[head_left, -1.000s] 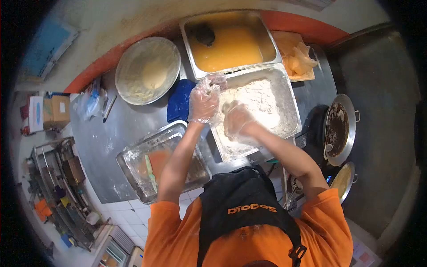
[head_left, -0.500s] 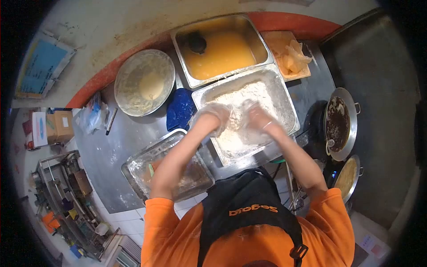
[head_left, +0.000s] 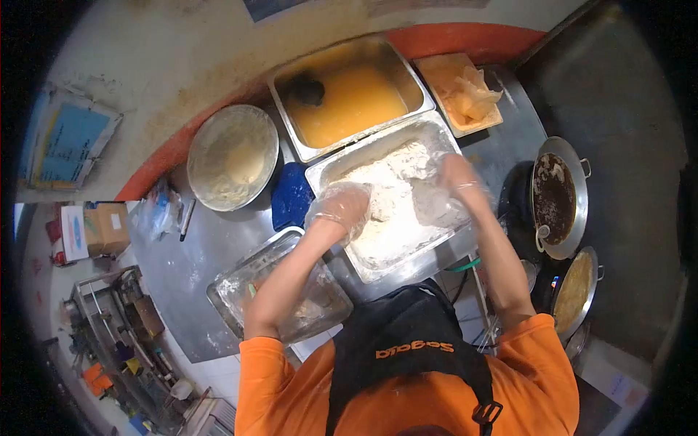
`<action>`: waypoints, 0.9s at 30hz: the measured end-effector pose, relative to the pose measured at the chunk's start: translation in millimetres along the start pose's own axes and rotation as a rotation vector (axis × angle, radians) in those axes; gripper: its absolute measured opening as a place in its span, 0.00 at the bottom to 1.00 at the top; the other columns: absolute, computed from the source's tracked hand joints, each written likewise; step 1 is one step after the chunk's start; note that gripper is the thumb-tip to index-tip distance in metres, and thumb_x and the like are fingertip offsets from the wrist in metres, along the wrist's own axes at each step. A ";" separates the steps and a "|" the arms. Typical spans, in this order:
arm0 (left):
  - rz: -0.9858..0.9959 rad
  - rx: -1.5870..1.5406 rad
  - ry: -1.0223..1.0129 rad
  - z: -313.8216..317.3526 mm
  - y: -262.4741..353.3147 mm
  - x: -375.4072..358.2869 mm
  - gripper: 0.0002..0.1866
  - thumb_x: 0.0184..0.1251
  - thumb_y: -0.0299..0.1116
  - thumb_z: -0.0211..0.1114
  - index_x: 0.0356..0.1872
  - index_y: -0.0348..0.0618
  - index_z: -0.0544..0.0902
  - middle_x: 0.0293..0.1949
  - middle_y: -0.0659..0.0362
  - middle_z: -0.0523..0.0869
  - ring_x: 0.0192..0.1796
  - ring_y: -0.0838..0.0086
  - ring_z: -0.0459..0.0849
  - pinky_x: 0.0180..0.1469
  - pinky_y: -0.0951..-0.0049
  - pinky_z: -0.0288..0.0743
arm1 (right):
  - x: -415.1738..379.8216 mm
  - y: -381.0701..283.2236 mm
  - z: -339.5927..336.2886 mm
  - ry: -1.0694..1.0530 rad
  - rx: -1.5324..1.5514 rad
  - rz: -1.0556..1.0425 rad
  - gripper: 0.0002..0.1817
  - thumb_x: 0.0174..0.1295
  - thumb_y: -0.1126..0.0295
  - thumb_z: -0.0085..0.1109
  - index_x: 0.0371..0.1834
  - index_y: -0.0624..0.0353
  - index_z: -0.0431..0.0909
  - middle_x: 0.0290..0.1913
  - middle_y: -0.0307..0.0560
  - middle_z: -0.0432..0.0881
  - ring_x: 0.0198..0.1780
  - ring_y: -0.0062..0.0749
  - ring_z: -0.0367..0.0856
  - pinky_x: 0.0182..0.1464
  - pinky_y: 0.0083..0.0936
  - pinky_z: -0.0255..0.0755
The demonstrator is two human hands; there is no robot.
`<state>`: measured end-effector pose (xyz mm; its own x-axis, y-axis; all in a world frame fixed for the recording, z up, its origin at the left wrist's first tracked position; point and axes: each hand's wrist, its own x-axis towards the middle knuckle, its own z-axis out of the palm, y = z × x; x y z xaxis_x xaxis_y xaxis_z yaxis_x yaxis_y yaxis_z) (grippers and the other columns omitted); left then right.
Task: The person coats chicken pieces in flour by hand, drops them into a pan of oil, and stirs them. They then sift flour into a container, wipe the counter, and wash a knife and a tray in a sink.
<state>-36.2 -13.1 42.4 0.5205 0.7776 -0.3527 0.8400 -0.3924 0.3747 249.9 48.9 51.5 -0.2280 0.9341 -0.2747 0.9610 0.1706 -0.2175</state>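
A metal pan (head_left: 317,176) holds white flour (head_left: 392,232) with flour-coated lumps in it. My left hand (head_left: 346,206), in a clear plastic glove, is at the pan's left side, with its fingers bent down against the flour beside a coated lump (head_left: 379,206). On the right side of the pan is my right hand (head_left: 452,182), also gloved and smeared by motion, close to a floury mound (head_left: 413,158). What the fingers of either hand hold, I cannot tell.
Behind the flour pan stands a pan of yellow-orange liquid (head_left: 356,109) with a dark round object in it. A floury bowl (head_left: 233,156), a blue cloth (head_left: 292,196) and a clear tray (head_left: 320,320) lie leftward. Rightward are a wok of dark oil (head_left: 554,200) and another pan (head_left: 574,291).
My hands have moved apart: the right one went outward to the pan's right side, the left one slightly down. Flour between them now shows more openly. The view has shifted slightly.
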 end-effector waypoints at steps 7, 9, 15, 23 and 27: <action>0.091 0.017 0.132 -25.3 -12.0 -24.5 0.15 0.52 0.34 0.68 0.39 0.35 0.83 0.40 0.41 0.86 0.44 0.49 0.85 0.48 0.57 0.79 | 12.7 40.2 36.8 0.010 0.241 -0.213 0.15 0.51 0.70 0.62 0.39 0.68 0.82 0.39 0.69 0.83 0.41 0.60 0.83 0.46 0.44 0.76; 0.133 0.008 0.234 -28.9 -16.6 -27.1 0.18 0.51 0.36 0.70 0.41 0.36 0.82 0.41 0.42 0.85 0.45 0.49 0.85 0.49 0.57 0.79 | 6.3 2.4 46.9 -0.036 0.129 -0.179 0.16 0.52 0.69 0.61 0.43 0.65 0.83 0.41 0.65 0.85 0.43 0.55 0.85 0.47 0.42 0.78; -0.010 -0.042 0.306 -49.2 -11.5 -56.6 0.21 0.54 0.42 0.71 0.46 0.43 0.83 0.43 0.47 0.85 0.45 0.52 0.83 0.50 0.59 0.77 | 14.8 -48.0 56.0 -0.187 -0.112 -0.251 0.13 0.58 0.64 0.55 0.35 0.61 0.86 0.43 0.57 0.87 0.44 0.53 0.87 0.47 0.45 0.79; 0.101 -0.108 0.478 -117.9 50.2 -80.3 0.16 0.48 0.25 0.71 0.41 0.39 0.84 0.36 0.53 0.85 0.41 0.65 0.83 0.46 0.67 0.76 | 17.5 -17.9 40.8 0.116 -0.233 -0.544 0.17 0.63 0.59 0.53 0.36 0.67 0.77 0.37 0.55 0.84 0.39 0.43 0.85 0.47 0.39 0.81; 0.079 -0.306 0.398 -111.6 39.9 -69.2 0.13 0.49 0.21 0.70 0.39 0.38 0.84 0.35 0.59 0.85 0.39 0.76 0.81 0.43 0.76 0.74 | 3.0 -12.7 21.2 0.388 0.128 -0.375 0.15 0.58 0.61 0.58 0.33 0.66 0.78 0.35 0.56 0.84 0.37 0.42 0.84 0.38 0.36 0.82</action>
<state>-55.8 -27.7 177.4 0.4322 0.9016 0.0190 0.6857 -0.3423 0.6424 233.7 42.9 33.6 -0.4530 0.8680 0.2036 0.7933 0.4966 -0.3522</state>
